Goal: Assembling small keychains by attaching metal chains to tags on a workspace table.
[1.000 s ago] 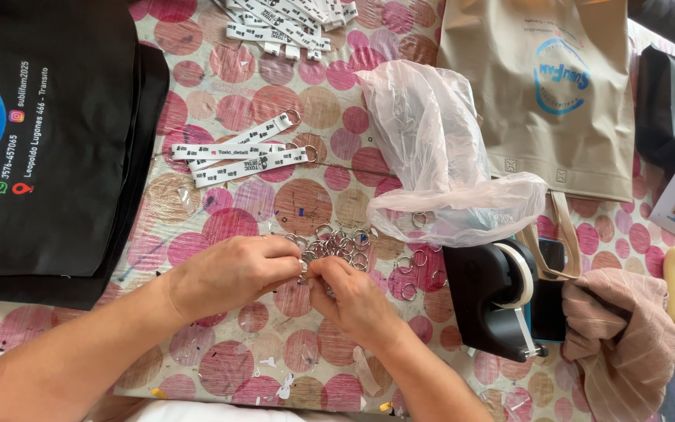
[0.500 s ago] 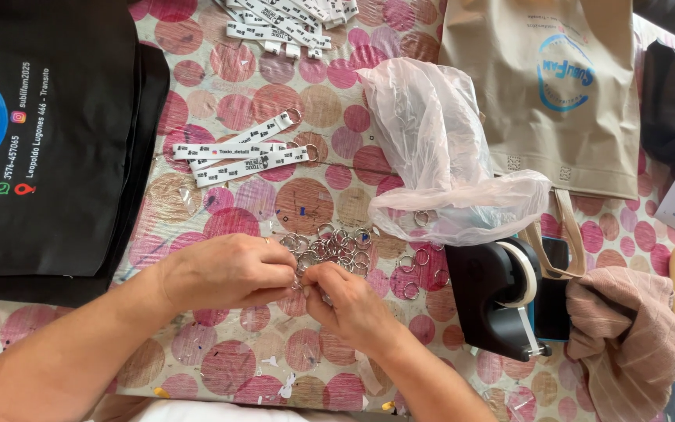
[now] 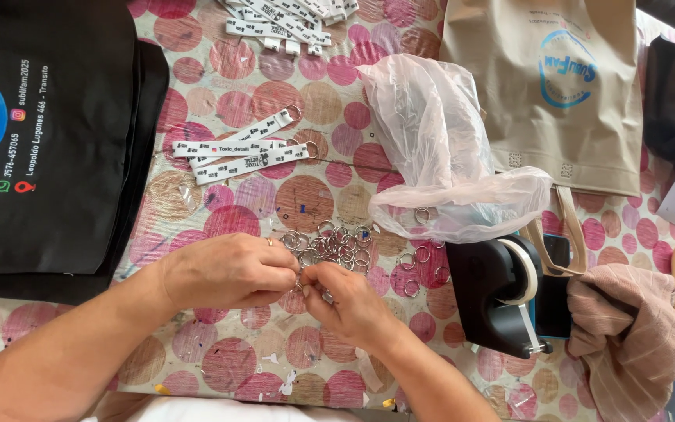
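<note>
Left hand (image 3: pixel 232 272) and right hand (image 3: pixel 347 301): fingertips are meeting and pinching together over a small metal split ring (image 3: pixel 300 286), which is mostly hidden between them; both hands are curling closed around it, knuckles up.

Just beyond the fingertips: a loose heap of silver metal key rings (image 3: pixel 333 244) is lying on the pink-dotted plastic tablecloth (image 3: pixel 306 195), touching the fingers' far edge and trailing off to the right.

Farther out from the fingers: three white printed fabric strips with rings at their ends (image 3: pixel 240 150) are lying side by side; more white strips (image 3: pixel 287 17) are piling up at the far edge.

To the right of the fingers: a crumpled translucent pink plastic bag (image 3: pixel 447 148) is sagging over a few stray rings, and a black tape dispenser with a white roll (image 3: pixel 501 293) is standing just beside the right hand. Past it, a dusty-pink cloth (image 3: pixel 626 336) is bunching up.

To the left of the fingers: a black fabric tote bag (image 3: pixel 48 141) is lying flat. Far right: a beige fabric tote bag (image 3: pixel 556 94) is lying well apart.
</note>
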